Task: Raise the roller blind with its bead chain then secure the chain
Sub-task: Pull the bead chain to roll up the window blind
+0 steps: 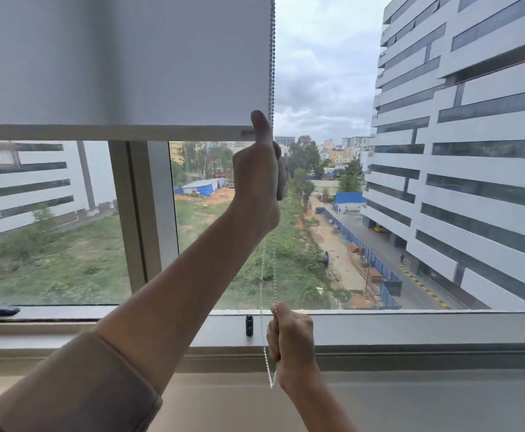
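1. So, we have both hands on the bead chain (273, 73), which hangs as a loop down the right edge of the roller blind (120, 60) and bottoms out below the window sill (410, 325).
2. Up high, our left hand (259, 176) is closed around the chain beside the blind's bottom bar (108, 132), thumb pointing up against the bar's right end.
3. Down low, our right hand (290, 336) is fisted on one strand just in front of the sill, the slack loop dangling beneath it.
4. Judging by the look, the chain is light and limp, with no stiffness at all; it only carries load when pulled taut along its length.
5. Small smooth beads likely slip through a loose grip, so we pinch firmly across them and pull one strand only, straight down.
6. We would expect the blind to be light fabric with a stiff bar, hanging roughly halfway down the glass.
7. A small black clip (249, 325) stands on the sill just left of the chain; it looks like the spot to secure the chain.
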Tool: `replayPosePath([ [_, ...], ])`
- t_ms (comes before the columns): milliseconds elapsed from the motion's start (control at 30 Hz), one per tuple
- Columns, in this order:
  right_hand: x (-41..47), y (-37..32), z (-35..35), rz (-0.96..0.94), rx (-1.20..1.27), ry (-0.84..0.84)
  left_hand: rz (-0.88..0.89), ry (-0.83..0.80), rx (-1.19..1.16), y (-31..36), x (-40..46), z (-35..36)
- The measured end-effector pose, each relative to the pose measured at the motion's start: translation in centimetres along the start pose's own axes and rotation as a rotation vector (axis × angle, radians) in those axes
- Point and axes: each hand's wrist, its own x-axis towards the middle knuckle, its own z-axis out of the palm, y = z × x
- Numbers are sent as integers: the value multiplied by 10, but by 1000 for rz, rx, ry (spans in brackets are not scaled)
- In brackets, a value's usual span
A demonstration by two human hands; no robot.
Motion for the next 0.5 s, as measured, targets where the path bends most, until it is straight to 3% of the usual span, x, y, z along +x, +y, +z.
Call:
replayPosePath([
  [167, -2, 18, -12, 72, -123, -30, 154, 20, 39, -40, -18, -9],
  [333, 4, 14, -15, 88, -297, -86, 155, 34, 35, -63, -36, -20],
  [500, 15, -32, -3, 8, -224, -62, 133, 73, 32, -89, -52, -30],
])
